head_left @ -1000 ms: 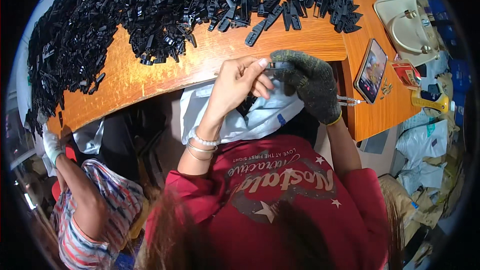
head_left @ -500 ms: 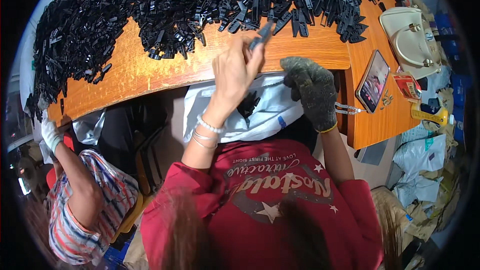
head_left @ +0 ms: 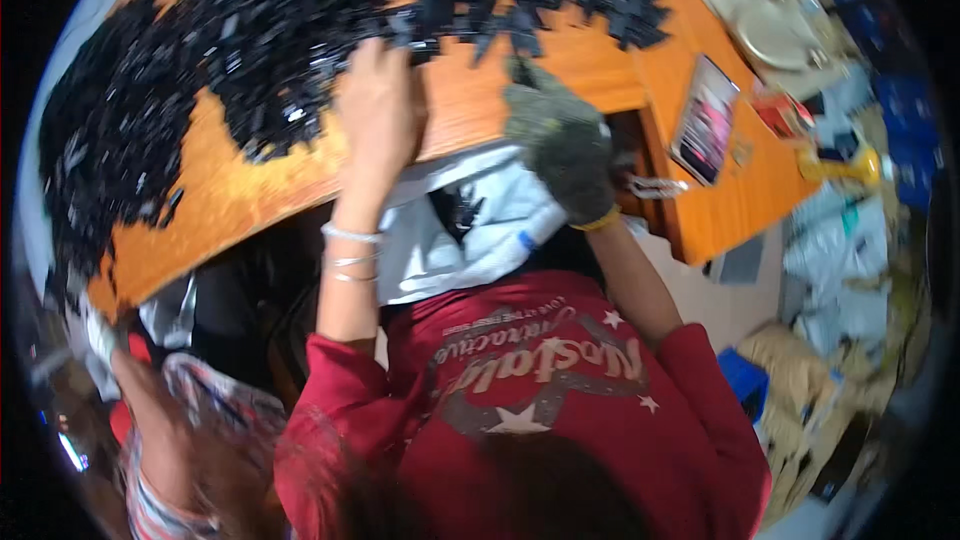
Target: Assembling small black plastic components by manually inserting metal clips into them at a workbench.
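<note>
My bare left hand [head_left: 380,110], with bracelets at its wrist, reaches to the near edge of a large pile of black plastic clip-like pieces [head_left: 270,80]. Motion smears its fingers, so what they hold does not show. My right hand [head_left: 560,140] wears a dark, yellow-cuffed work glove and points over the table toward the pile. Its fingers are drawn together around the tip of something dark, too blurred to name. Below both hands, a white bag [head_left: 500,230] lies over my lap with some black pieces in it.
The wooden table [head_left: 250,195] ends just before my lap. To the right lie a phone [head_left: 706,120], a red packet [head_left: 782,114] and a cream handbag [head_left: 765,15]. At lower left, another person's white-gloved hand [head_left: 100,340] touches the pile's end.
My left hand, which held a dark clip-like piece, has moved left to the pile's edge. My gloved right hand has moved forward over the table. The whole view has shifted and blurred.
</note>
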Available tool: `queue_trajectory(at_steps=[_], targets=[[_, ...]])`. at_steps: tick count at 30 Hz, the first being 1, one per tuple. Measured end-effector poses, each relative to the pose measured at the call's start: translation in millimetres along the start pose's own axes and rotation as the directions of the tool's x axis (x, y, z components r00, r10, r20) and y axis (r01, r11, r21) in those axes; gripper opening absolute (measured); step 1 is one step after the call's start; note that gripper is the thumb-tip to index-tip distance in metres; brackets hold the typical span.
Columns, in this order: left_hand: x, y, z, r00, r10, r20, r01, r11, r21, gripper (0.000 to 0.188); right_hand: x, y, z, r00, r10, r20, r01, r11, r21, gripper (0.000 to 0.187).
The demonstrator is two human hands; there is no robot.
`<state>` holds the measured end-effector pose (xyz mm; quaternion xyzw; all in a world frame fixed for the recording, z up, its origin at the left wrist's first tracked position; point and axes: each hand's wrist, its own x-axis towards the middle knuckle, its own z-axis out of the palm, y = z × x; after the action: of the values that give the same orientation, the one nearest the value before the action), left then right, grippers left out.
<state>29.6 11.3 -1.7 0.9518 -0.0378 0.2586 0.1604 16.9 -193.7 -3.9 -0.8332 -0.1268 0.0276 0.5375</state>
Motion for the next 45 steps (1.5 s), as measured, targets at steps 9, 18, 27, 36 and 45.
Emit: queue_trajectory(at_steps=[9,18,27,36,45], targets=[[-8,18,-14,0.98,0.196,-0.046,-0.201,0.955,-0.219,0.012,5,12,6,0.929,-0.356,-0.104,0.352,0.934,-0.056,0.041],[-26,19,-6,0.986,0.053,0.159,0.036,0.86,-0.51,0.016,10,0,-22,0.793,-0.596,0.128,0.555,0.619,-0.556,0.03],[-25,19,-4,0.993,0.116,0.032,-0.085,0.863,-0.498,0.016,19,-4,-41,0.769,-0.525,0.365,0.639,0.606,-0.474,0.025],[-27,19,-1,0.991,0.121,0.049,-0.082,0.87,-0.487,0.016,35,-26,-44,0.665,-0.544,0.511,0.744,0.423,-0.518,0.018],[-29,14,-9,0.994,0.061,0.09,-0.003,0.842,-0.54,0.012,42,-54,-16,0.633,-0.513,0.58,0.773,0.378,-0.51,0.023]])
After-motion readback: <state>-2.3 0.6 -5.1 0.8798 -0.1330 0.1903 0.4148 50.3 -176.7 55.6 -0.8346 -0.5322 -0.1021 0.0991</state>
